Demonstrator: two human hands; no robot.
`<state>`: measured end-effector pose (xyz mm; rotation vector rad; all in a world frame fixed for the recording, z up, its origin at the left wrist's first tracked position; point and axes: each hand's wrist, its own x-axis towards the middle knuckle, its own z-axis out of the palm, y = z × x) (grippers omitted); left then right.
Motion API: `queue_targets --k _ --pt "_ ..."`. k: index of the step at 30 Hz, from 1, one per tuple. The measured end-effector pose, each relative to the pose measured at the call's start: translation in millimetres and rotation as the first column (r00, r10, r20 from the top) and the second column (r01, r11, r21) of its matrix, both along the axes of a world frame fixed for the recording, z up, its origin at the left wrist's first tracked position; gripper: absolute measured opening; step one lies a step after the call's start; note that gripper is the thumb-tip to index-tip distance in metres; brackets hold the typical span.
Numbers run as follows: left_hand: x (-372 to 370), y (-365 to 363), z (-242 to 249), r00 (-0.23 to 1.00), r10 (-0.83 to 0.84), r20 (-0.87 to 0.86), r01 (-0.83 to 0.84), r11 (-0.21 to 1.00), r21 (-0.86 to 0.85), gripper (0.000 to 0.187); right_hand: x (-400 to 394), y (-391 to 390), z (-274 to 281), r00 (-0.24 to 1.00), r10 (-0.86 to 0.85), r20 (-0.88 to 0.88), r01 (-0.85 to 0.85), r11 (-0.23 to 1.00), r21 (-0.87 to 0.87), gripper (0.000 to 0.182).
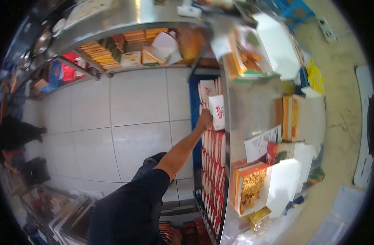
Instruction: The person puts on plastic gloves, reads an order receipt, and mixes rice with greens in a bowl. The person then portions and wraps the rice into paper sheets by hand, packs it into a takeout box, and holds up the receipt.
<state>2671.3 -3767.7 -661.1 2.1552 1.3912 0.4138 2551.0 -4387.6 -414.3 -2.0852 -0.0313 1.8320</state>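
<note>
Your left hand is showing low by the red packs on the bottom shelf, grip state unclear. Your right hand is reaching out, grip closing on a white carton from the carton row under the bench. An open noodle box is lying on the bench.

Floor: large pale tiles, grey grout. Steel tabletop, reflective. Shelf beneath counter, stacked with cartons. Even daylight.
</note>
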Motion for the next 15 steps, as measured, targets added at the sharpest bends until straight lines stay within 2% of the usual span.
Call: queue_targets --k 2,3,4,5,6,7,8,9,10,11,12,13,14,15 --pt "-36 -8 34 0.986 0.147 0.084 -0.151 0.987 0.053 0.019 6 13 3 0.995 0.099 0.013 -0.100 0.991 0.091 0.026" --pt "-70 -21 110 0.994 0.094 -0.058 -0.088 0.992 0.090 0.021 7 21 2 0.988 0.152 0.031 -0.155 0.976 0.150 0.027" --pt "-93 -36 110 0.981 0.193 0.022 -0.194 0.978 0.075 0.022 7 36 3 0.976 0.210 0.061 -0.219 0.949 0.227 0.027" --pt "-120 -52 108 0.969 0.211 -0.129 -0.201 0.976 0.089 0.023 6 53 1 0.957 0.257 0.134 -0.288 0.901 0.325 0.028" --pt "-156 -67 149 0.955 0.281 -0.092 -0.289 0.954 -0.085 0.021 4 76 2 0.930 0.289 0.227 -0.360 0.836 0.414 0.029" --pt "-198 -88 227 0.801 0.542 0.254 -0.414 0.809 -0.418 0.023 1 106 7 0.904 0.264 0.336 -0.406 0.776 0.483 0.030" --pt "-228 -118 171 0.792 0.555 0.253 -0.482 0.824 -0.299 0.031 -5 135 16 0.878 0.205 0.433 -0.431 0.732 0.528 0.030" --pt "-261 -153 213 0.800 0.574 0.173 -0.524 0.810 -0.263 0.040 -18 178 43 0.864 0.137 0.485 -0.416 0.735 0.535 0.033" --pt "-291 -181 177 0.816 0.572 0.078 -0.518 0.785 -0.340 0.042 -30 221 69 0.843 0.068 0.534 -0.402 0.738 0.542 0.037" --pt "-321 -215 236 0.824 0.559 0.090 -0.517 0.807 -0.284 0.041 -42 254 94 0.801 0.076 0.594 -0.503 0.624 0.598 0.041" --pt "-347 -244 277 0.810 0.582 0.064 -0.534 0.779 -0.328 0.039 -59 282 116 0.757 0.062 0.650 -0.589 0.495 0.639 0.048" --pt "-367 -271 307 0.776 0.626 0.077 -0.586 0.760 -0.281 0.037 -79 301 138 0.765 0.051 0.641 -0.589 0.456 0.667 0.048" --pt "-394 -294 313 0.791 0.609 0.046 -0.550 0.743 -0.382 0.034 -100 314 160 0.549 0.116 0.827 -0.822 0.250 0.511 0.055" --pt "-413 -323 318 0.755 0.651 0.083 -0.622 0.750 -0.226 0.033 -122 318 177 0.281 0.109 0.954 -0.960 0.033 0.279 0.064"
